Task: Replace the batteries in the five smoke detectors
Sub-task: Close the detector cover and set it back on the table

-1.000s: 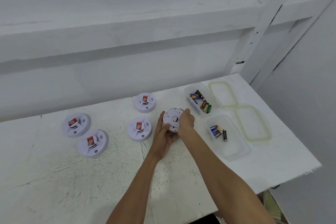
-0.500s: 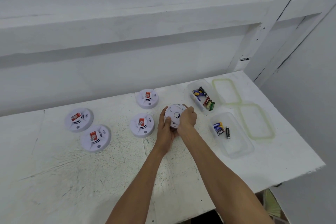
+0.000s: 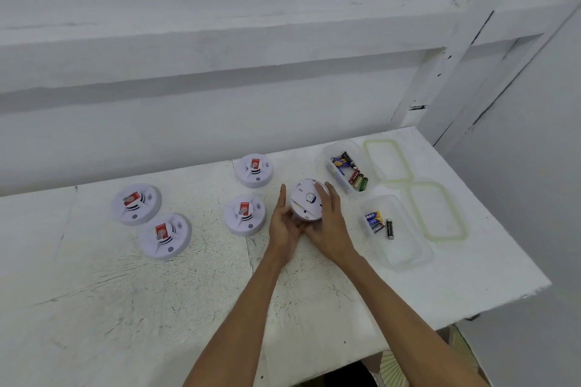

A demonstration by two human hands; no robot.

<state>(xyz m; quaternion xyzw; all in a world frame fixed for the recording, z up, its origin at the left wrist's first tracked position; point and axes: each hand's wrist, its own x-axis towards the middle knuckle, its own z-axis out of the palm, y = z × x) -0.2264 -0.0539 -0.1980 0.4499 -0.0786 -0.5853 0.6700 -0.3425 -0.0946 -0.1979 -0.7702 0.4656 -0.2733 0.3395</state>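
Hands share one detector (image 3: 306, 203), back up, at mid-frame: right hand (image 3: 327, 226) curls round its rim, left hand (image 3: 284, 226) cups its lower edge. Four more detectors (image 3: 165, 236) on the worktop (image 3: 125, 308) at left look untouched, so the task is probably at an early stage.

Bright, soft, cool light falls from above, evenly over the white bench (image 3: 125, 308). Faint shadows lie just beneath the left grip (image 3: 284, 226) and right grip (image 3: 330, 229), and the pale smoke detector (image 3: 306, 201) between them looks washed out. Far beyond the grips, a grey shadow band runs under the wall ledge (image 3: 220, 50). Straight lines bow near the frame edges, and fine detail is soft.
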